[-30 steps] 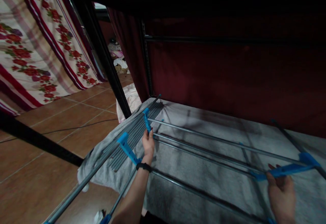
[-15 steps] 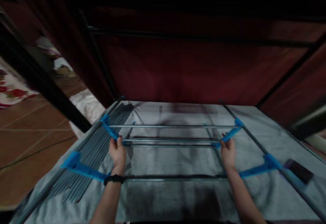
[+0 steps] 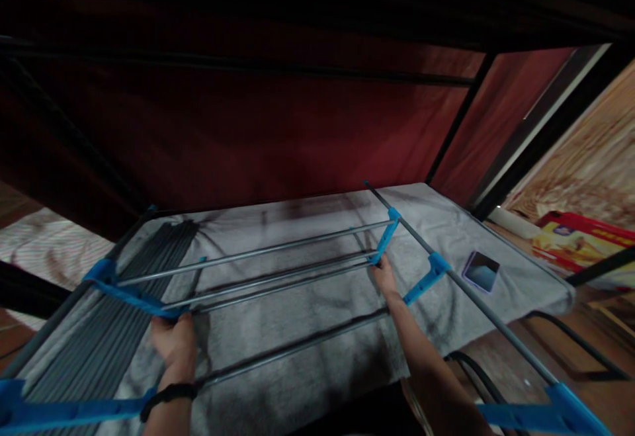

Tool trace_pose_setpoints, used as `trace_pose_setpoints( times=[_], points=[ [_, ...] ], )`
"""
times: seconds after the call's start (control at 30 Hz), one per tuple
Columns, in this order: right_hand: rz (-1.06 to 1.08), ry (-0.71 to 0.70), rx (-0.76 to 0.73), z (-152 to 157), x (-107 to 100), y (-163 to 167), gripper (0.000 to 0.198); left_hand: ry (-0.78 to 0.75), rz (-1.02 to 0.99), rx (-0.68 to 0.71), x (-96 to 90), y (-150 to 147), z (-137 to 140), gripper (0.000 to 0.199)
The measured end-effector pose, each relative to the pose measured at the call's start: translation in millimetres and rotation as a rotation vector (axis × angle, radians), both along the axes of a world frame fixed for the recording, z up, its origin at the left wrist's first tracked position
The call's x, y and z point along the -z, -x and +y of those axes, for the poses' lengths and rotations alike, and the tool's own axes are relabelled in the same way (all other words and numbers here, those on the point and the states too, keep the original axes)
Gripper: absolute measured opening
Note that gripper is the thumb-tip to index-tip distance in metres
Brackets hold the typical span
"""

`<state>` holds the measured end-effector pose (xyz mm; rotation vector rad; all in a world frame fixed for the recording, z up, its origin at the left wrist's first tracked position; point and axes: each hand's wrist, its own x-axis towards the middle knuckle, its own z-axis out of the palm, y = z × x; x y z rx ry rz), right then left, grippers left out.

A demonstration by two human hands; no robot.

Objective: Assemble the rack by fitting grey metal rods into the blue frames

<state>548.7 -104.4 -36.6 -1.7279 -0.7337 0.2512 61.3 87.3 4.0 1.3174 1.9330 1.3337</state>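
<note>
A rack frame of grey metal tubes joined by blue plastic brackets lies over the grey cloth (image 3: 307, 317). My left hand (image 3: 173, 342), with a black band at the wrist, is closed around the inner end of the left blue bracket (image 3: 129, 294); its fingertips are partly hidden underneath. On the other side, my right hand (image 3: 384, 278) grips the lower end of the right blue bracket (image 3: 387, 237). Crossbars (image 3: 268, 251) span between these two brackets. Nearer to me, another metal tube (image 3: 297, 348) runs across below both hands.
A bundle of loose grey tubes (image 3: 124, 310) lies on the left of the cloth. A phone (image 3: 481, 271) rests at the right, beyond the side tube. Dark red curtain (image 3: 278, 138) and black bed-frame posts (image 3: 459, 118) surround the bed. A red and yellow package (image 3: 580, 244) is at far right.
My view has swung to the right, bringing the phone and package into clear sight. Both hands keep their hold on the brackets, and the frame now appears slanted.
</note>
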Motion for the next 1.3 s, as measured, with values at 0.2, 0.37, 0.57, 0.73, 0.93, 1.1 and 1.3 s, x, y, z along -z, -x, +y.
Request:
trace_pose_setpoints(
  times=[0.2,0.37,0.57,0.73,0.93,1.1,1.3],
  points=[
    [-0.050,0.093,0.028,1.8,-1.8,-1.9,0.043,0.171,0.094,-0.123,-8.1,-2.2,2.0,0.029],
    [-0.109,0.164,0.035,-3.0,-5.4,1.9,0.050,0.170,0.177,-0.120,-3.9,2.8,3.1,0.025],
    [-0.184,0.259,0.040,-7.8,-9.8,7.2,0.052,0.085,0.204,-0.111,4.3,6.1,5.0,0.018],
    [-0.244,0.337,0.080,-8.5,-12.0,9.2,0.039,0.083,0.243,-0.105,13.7,9.4,6.3,0.023],
    [-0.293,0.386,0.105,-9.7,-15.5,11.3,0.040,0.073,0.226,-0.087,9.1,6.0,1.1,0.024],
    [-0.293,0.405,0.157,-10.4,-16.4,10.6,0.036,0.116,0.258,-0.099,1.8,0.7,-2.6,0.019],
    [-0.283,0.385,0.146,-6.8,-16.5,4.7,0.035,0.122,0.219,-0.075,4.7,1.9,-2.1,0.023]
  ],
)
